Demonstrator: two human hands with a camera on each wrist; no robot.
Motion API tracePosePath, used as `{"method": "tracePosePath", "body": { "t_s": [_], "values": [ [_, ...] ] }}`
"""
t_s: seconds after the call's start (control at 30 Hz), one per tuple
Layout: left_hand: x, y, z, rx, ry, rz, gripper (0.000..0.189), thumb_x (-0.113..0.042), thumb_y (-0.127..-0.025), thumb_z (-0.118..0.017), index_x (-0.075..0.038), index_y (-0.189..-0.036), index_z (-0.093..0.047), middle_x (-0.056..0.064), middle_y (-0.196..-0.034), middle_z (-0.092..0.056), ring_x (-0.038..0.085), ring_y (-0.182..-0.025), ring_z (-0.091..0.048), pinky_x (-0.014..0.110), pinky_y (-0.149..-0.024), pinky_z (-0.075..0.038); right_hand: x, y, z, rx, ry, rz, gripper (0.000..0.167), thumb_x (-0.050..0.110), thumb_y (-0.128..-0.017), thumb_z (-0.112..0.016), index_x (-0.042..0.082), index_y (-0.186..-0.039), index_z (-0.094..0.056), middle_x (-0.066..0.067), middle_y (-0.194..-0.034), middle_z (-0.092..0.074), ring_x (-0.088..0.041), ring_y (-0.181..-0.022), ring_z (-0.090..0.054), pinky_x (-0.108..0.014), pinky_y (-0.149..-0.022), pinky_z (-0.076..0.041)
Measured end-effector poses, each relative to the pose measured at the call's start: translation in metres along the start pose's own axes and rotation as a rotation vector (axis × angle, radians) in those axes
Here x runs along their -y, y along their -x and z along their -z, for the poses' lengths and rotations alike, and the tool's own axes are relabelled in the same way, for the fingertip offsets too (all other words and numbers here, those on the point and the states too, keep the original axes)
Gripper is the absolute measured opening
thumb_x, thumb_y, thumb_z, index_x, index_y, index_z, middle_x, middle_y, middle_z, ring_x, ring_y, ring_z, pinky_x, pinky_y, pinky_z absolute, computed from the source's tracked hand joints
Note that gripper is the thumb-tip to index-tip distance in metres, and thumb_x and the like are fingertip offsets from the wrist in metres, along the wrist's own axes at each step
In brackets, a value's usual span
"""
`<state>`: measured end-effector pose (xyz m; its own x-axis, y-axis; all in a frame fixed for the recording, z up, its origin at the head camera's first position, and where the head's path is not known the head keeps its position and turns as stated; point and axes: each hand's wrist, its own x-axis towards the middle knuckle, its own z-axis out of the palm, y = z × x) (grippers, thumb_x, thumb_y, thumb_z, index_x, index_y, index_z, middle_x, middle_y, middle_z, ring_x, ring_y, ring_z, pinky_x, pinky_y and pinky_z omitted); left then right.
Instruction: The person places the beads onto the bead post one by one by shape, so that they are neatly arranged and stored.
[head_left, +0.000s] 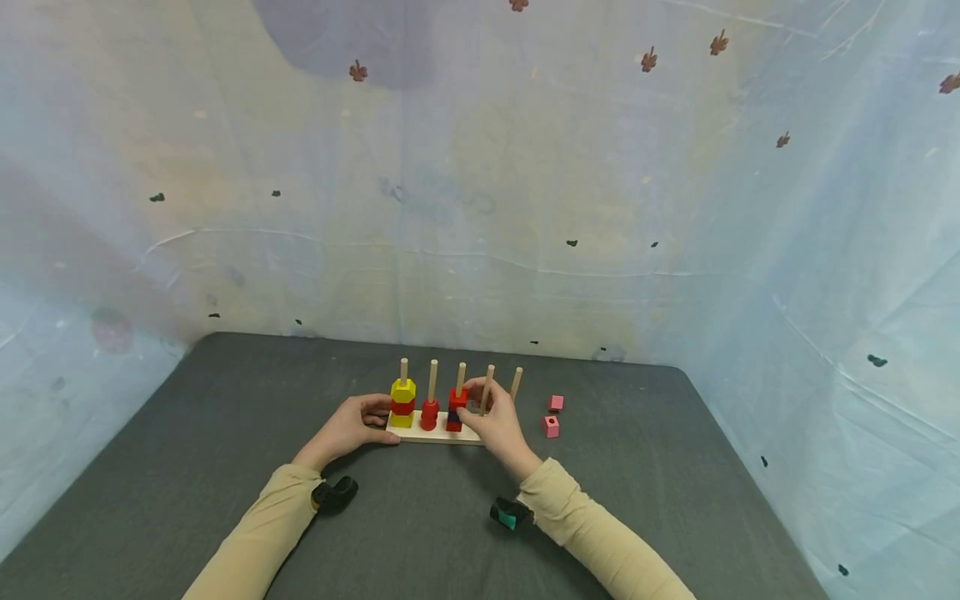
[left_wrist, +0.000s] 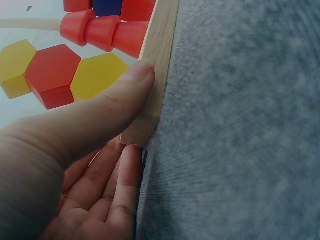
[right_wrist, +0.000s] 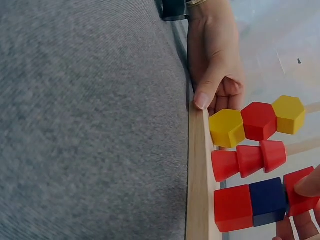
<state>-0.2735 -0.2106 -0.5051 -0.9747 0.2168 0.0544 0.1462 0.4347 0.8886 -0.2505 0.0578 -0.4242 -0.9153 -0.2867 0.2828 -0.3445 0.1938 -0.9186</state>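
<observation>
A wooden peg stacker has its base [head_left: 420,437] lying on the table. My left hand [head_left: 348,429] grips the base's left end, thumb against the front edge and fingers around the end. On that end's peg sit yellow, red and yellow hexagonal blocks, the red one [right_wrist: 258,121] in the middle. The second peg carries three red tapered beads [left_wrist: 103,33]. At the third peg, my right hand [head_left: 501,423] pinches a red cube [right_wrist: 294,204] between thumb and fingers, right on top of a blue cube [right_wrist: 269,202]. Below that is another red cube [right_wrist: 233,209].
Two pink cubes [head_left: 551,427] lie on the dark table [head_left: 637,500] just right of the stacker; one shows a hole. Two bare pegs [head_left: 517,382] rise at the right end. A pale printed sheet [head_left: 480,208] hangs behind and beside the table.
</observation>
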Motion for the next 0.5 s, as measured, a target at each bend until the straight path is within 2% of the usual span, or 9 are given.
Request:
{"method": "tracePosePath", "body": {
  "t_s": [0.5],
  "values": [
    [0.0020, -0.0011, -0.0008, -0.003, -0.009, -0.010, 0.072, -0.025, -0.068, -0.087, -0.002, -0.129, -0.057, 0.014, -0.126, -0.059, 0.025, -0.107, -0.059, 0.040, -0.089, -0.050, -0.0034, 0.0043, 0.0042, -0.005, -0.007, 0.023, 0.033, -0.008, -0.086, -0.065, -0.009, -0.117, -0.055, -0.026, -0.115, -0.058, -0.042, -0.111, -0.054, -0.060, -0.094, -0.040]
  ]
}}
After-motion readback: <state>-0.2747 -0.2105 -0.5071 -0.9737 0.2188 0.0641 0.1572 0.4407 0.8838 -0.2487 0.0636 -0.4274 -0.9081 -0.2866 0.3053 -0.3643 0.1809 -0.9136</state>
